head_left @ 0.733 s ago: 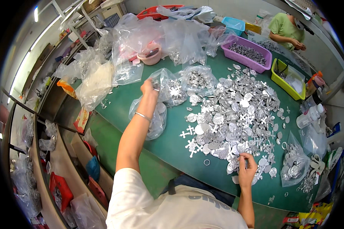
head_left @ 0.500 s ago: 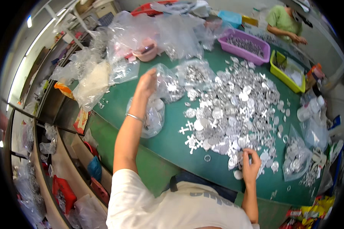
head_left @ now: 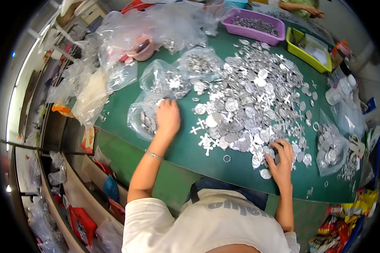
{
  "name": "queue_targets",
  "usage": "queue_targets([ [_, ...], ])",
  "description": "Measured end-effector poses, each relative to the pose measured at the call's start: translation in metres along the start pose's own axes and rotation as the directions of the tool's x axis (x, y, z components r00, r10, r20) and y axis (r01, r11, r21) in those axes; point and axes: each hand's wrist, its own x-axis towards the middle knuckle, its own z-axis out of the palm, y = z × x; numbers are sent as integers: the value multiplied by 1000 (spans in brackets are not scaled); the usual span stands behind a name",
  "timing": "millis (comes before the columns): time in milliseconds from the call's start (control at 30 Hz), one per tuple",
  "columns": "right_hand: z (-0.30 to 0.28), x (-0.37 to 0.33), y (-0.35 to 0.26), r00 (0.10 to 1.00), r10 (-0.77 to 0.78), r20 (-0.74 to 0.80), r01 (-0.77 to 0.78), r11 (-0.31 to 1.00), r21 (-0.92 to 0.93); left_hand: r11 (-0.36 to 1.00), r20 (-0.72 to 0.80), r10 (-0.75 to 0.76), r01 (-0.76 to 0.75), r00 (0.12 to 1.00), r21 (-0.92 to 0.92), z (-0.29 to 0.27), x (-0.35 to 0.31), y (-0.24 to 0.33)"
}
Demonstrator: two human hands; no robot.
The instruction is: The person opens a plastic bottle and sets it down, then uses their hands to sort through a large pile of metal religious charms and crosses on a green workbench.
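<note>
Across the green table (head_left: 185,147) spreads a large heap of silver medallions and small crosses (head_left: 249,105). My right hand (head_left: 282,164) rests at the near edge of the heap, thumb and fingers apart around the medallions there. At the left, my left hand (head_left: 168,118) is over the inner edge of a clear plastic bag (head_left: 137,120) holding silver discs. Its fingers are curled closed, and a small bright piece shows at the fingertips, too small to name. Just beyond lie a second bag of silver pieces (head_left: 162,80) and a third bag (head_left: 200,63).
A purple bin (head_left: 253,29) and a yellow-green basket (head_left: 310,50) stand at the far right. Another filled bag (head_left: 330,147) lies right of the heap, near a white bottle (head_left: 341,89). Empty-looking plastic bags (head_left: 126,31) and a pink bowl (head_left: 142,48) crowd the far left.
My left hand has come down and nearer, from above the second bag to the nearest bag's edge. My right hand's pinch has opened at the heap. The whole view has shifted.
</note>
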Motion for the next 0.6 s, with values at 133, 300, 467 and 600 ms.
queue_targets([
  [133, -15, -9, 15, 992, 99, -80, -102, 994, -30, 990, 57, -135, 132, 989, 56, 13, 21, -5],
  [300, -37, -25, 25, 980, 150, -130, -169, 974, -151, 990, -47, -142, 143, 989, 19, 27, 22, -8],
  [467, -29, -18, 26, 989, 131, -67, -132, 991, -17, 770, -56, -146, 78, 988, -633, 4, 12, 13],
  [600, -15, 17, 11, 998, -59, 26, 60, 998, -32, 250, 313, 149, 271, 938, -930, -27, -14, 92],
])
